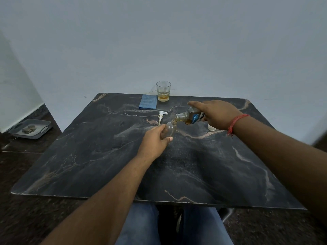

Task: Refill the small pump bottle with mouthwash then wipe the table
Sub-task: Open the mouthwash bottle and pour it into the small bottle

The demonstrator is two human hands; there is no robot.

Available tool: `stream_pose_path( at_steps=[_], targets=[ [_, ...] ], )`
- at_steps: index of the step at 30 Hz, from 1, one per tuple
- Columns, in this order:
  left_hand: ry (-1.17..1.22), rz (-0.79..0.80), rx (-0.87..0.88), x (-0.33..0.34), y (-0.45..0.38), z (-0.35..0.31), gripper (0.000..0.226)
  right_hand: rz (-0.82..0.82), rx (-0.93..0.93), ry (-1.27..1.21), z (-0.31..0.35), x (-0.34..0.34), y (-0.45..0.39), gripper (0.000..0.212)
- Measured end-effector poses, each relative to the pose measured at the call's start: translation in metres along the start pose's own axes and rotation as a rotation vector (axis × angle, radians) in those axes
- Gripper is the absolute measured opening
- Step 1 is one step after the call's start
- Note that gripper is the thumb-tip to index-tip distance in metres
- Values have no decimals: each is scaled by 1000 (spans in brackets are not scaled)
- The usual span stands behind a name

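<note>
Mid-table, pouring: right hand [218,114] clasping tilted mouthwash bottle [192,117], neck over small pump bottle [170,129] gripped by left hand [155,138]. Amber stream apparently entering the narrow mouth. Slight drift or overtilt: likely spill onto table [88,165]. Pump head [161,116] just beyond; blue cloth [148,103] at far edge.

Near half of bench [106,174]: bare dark marble, open to a hand from the front edge.
Centre: left hand [155,138] gripping the small bottle [170,129] and right hand [217,114] tipping the mouthwash bottle [192,117] block the middle.
Behind centre: pump head [161,116] lies flat.
Far edge: blue cloth [148,103] and glass [163,91] stand side by side.
Far left corner: open surface.
</note>
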State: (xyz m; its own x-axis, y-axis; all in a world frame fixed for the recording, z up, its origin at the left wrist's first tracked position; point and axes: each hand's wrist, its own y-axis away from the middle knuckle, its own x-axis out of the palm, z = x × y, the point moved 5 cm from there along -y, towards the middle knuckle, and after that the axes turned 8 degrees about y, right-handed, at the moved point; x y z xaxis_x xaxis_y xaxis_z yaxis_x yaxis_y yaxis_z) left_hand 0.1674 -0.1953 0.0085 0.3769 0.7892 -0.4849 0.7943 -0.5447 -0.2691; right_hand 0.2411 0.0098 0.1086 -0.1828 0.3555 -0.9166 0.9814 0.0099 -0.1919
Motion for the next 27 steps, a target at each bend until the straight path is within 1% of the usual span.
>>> stream_pose_path(
  at_steps=[10, 17, 27],
  targets=[
    [-13, -2, -7, 0, -1, 1, 30, 15, -5, 0, 1, -2, -1, 88],
    [-14, -9, -18, 1, -1, 3, 40, 31, -5, -5, 2, -3, -2, 88],
    [12, -7, -39, 2, -2, 5, 43, 35, -11, 5, 2, -6, -1, 87]
  ],
)
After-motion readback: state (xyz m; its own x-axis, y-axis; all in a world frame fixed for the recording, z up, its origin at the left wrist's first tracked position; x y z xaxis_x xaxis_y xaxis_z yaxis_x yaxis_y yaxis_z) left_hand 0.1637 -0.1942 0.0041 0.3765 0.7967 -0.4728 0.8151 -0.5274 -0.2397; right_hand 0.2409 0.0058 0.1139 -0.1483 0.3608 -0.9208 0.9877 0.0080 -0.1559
